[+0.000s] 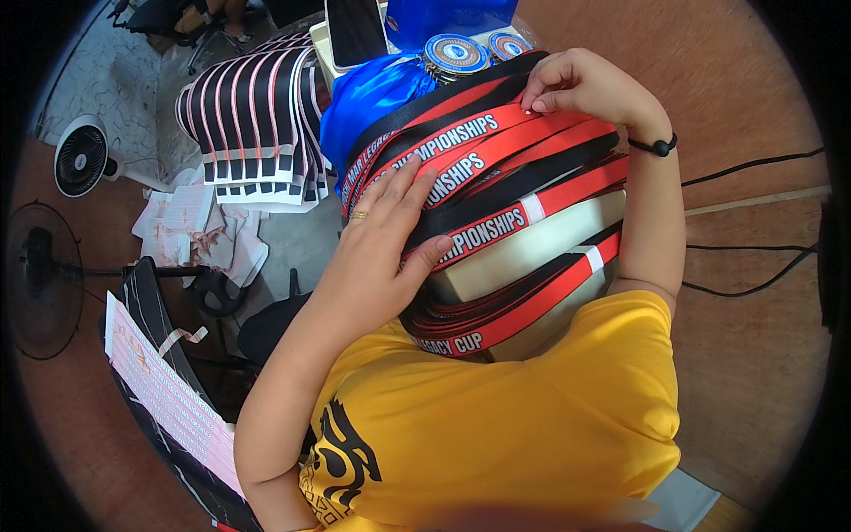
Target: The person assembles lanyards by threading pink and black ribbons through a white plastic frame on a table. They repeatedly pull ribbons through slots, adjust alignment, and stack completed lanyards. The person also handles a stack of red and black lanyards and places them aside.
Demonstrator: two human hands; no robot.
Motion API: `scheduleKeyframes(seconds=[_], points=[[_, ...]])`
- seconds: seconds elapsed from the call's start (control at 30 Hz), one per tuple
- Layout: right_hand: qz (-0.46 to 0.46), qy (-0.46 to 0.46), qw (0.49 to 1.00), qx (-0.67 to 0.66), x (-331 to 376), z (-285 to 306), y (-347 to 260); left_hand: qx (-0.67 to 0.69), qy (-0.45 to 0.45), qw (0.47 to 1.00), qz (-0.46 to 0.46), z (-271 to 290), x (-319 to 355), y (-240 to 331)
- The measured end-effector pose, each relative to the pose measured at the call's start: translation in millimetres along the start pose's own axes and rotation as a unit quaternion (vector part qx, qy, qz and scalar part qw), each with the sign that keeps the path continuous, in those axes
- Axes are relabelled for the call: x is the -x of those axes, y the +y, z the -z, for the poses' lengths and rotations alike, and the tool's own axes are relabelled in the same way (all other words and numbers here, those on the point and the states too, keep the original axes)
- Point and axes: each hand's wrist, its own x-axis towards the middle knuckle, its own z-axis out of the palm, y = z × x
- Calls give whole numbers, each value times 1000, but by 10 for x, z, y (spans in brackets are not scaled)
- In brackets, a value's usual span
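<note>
Crowding the far left, a dark fan (42,257) and a white fan (81,160) stand well apart from the work, while pink printed sheets (168,399) slant close to the left forearm, so elbow room looks tighter on this side. Moving across, past a heap of papers (199,232), black striped sheets (253,115) hang in layers, right up near the blue satin (365,96).

Now the action! The left hand (381,232) lies palm down, fingers spread flat over the red-and-black ribbons (532,146), with medals (456,55) just behind the pile. Those ribbons sit in front of the chest, over a cream box (510,257). How far along? Partway, I'd judge. The lower bundle (527,315) is neatly layered, with a white band (595,259) toward its right end, and the strip above it wears a white band too; both look settled. The upper strips, fanned out between the hands, show no band that I can make out, so they look like the part left to put in order.

Over to the right hand (581,89): thumb and fingertips come together at the top of the pile, but whether fabric is pinched between them, I can't tell. The pile's right edge ends just inside this forearm. Beyond, black cables (753,250) cross a broad brown surface (753,381), and that outer side looks roomiest for the arm.
</note>
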Motion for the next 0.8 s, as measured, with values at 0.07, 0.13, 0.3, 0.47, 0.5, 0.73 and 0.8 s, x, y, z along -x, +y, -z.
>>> scheduleKeyframes(seconds=[0.07, 0.13, 0.3, 0.47, 0.5, 0.73, 0.8], points=[[3, 2, 1000, 0, -2, -10, 8, -4, 0, 1000, -2, 1, 0, 1], [6, 3, 1000, 5, -3, -16, 7, -6, 1, 1000, -5, 4, -1, 2], [1, -10, 1000, -9, 4, -8, -1, -6, -1, 1000, 1, 12, 5, 13], [5, -16, 1000, -11, 6, -9, 20, -5, 1, 1000, -2, 15, 6, 16], [14, -20, 1000, -5, 5, -9, 23, -6, 2, 1000, -5, 16, 6, 15], [-18, -24, 999, -35, 16, -10, -6, 11, -12, 1000, 12, 16, 10, 16], [-24, -23, 999, -43, 19, -12, -6, 11, -9, 1000, 11, 18, 11, 17]])
